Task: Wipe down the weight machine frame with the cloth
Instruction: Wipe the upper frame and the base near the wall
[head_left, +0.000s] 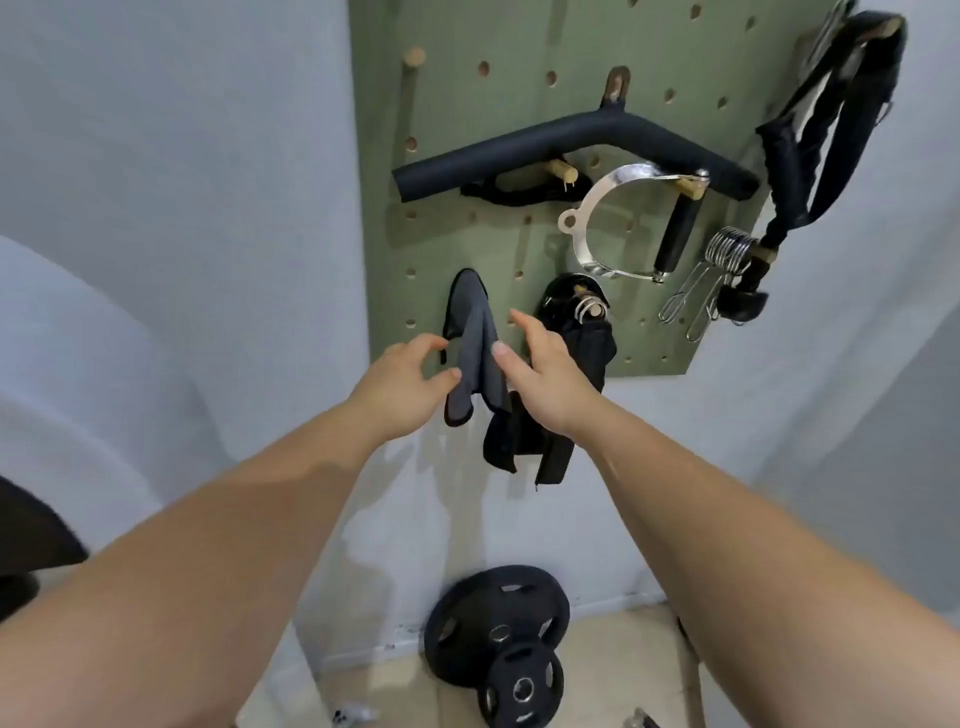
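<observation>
A grey cloth (474, 338) with dark edging hangs from a peg low on the green pegboard (447, 119). My left hand (410, 376) is at the cloth's left side, its fingers curled, the thumb tip touching the fabric. My right hand (545, 371) is at the cloth's right side, its thumb pressed against the fabric and its fingers spread behind it. The weight machine frame is out of view.
The pegboard carries a black bent bar (561, 148), a chrome stirrup handle (628, 223), spring collars (730, 249), black straps (582, 338) and resistance bands (841, 119). Two black weight plates (498, 639) lean against the white wall on the floor below.
</observation>
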